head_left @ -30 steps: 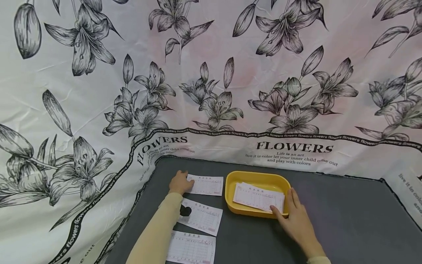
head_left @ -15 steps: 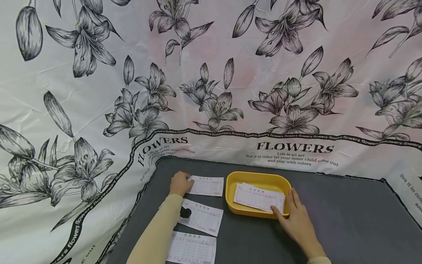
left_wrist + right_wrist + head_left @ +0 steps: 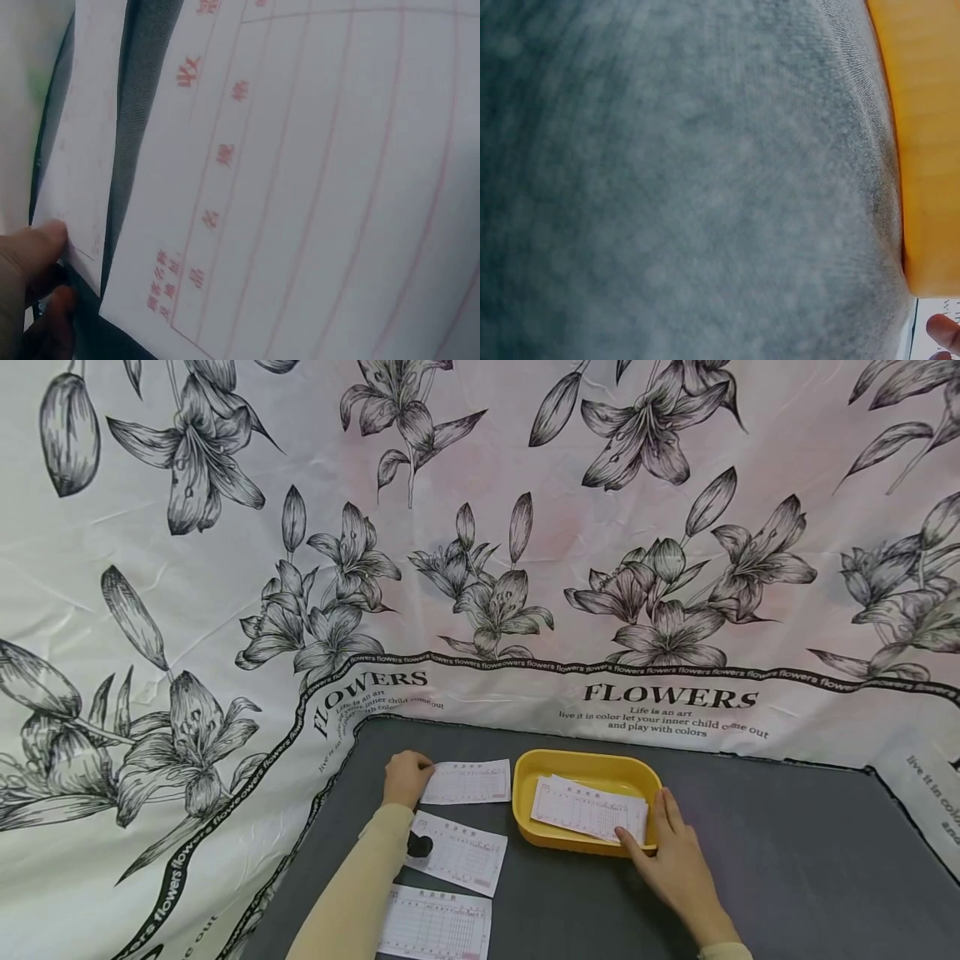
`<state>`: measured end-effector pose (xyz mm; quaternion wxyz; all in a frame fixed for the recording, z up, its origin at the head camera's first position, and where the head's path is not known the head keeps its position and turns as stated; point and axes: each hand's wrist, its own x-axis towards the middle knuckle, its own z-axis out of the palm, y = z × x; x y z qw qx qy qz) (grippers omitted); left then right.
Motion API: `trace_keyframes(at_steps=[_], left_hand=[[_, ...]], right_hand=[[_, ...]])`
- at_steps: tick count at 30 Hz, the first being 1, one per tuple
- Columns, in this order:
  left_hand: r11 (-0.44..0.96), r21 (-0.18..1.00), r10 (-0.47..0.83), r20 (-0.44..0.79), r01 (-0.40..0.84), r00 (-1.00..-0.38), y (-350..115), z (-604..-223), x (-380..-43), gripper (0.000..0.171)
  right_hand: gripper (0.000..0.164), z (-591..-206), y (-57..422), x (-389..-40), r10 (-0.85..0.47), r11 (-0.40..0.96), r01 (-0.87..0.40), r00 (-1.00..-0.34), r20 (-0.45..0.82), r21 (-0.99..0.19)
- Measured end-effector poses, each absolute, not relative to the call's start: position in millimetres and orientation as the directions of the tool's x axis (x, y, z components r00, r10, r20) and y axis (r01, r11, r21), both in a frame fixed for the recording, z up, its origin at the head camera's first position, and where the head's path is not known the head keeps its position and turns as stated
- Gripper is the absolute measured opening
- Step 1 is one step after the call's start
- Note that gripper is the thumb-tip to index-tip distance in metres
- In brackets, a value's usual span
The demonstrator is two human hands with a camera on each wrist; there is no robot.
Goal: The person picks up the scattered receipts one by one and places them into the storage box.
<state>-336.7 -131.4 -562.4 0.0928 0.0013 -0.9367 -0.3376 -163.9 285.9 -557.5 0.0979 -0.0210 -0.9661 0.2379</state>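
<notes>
At the far left of the table, my left hand [image 3: 406, 779] pinches the left end of a printed receipt slip [image 3: 468, 782]. The left wrist view shows the thumb [image 3: 51, 234] lying on top of that slip's corner, with a finger below. My right hand [image 3: 678, 860] holds the right front corner of a yellow plastic tray [image 3: 525, 822], fingers along its outer wall and thumb over the rim at the slips inside. Printed slips [image 3: 588, 808] lie slightly fanned in the tray. Most of the right hand falls outside the right wrist view, where the tray wall [image 3: 930, 150] shows.
Two more slips lie nearer on the grey table [image 3: 795, 860]: a tilted middle slip [image 3: 461, 856] partly under the left forearm, and a front slip [image 3: 442, 922]. A flower-printed white cloth [image 3: 480, 568] hangs behind and at the left.
The far slip's left end has shifted slightly, and the left thumb has slid from its face to its edge. The right hand and the tray have stayed in place.
</notes>
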Motion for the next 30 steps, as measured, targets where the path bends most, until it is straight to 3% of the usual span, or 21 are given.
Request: trace_keyframes(at_steps=[10, 22, 30], left_hand=[[0.711, 0.686, -0.020, 0.236, 0.152, -0.972, -147, -570, -333, 0.010], [0.577, 0.797, -0.075, 0.270, 0.179, -0.960, -156, -560, -335, 0.015], [0.465, 0.879, -0.131, 0.190, 0.109, -0.973, -153, -545, -335, 0.022]], right_hand=[[0.104, -559, 287, -163, 0.086, 0.883, -0.019, -0.975, 0.202, -0.470], [0.105, -559, 287, -166, 0.082, 0.881, -0.026, -0.975, 0.207, -0.472], [0.104, -559, 286, -164, 0.084, 0.875, -0.036, -0.971, 0.225, -0.483]])
